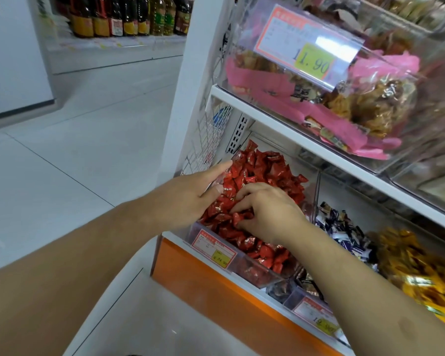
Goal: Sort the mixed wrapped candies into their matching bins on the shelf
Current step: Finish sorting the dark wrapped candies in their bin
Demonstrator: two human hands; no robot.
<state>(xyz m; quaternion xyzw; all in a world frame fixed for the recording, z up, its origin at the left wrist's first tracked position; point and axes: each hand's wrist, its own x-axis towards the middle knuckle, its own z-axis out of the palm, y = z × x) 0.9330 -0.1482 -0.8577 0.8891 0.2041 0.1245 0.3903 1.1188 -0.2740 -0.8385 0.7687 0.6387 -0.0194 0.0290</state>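
While I dig for strays | right hand (pixel 265 211) pinches a red candy (pixel 238 217) in the red bin (pixel 257 272) | left hand (pixel 190 199), fingers straight, braces its side, probably steadying it

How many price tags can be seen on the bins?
3: one on the upper bin, one on the red candy bin, one on the dark candy bin, partly behind the right arm. Others may be hidden.
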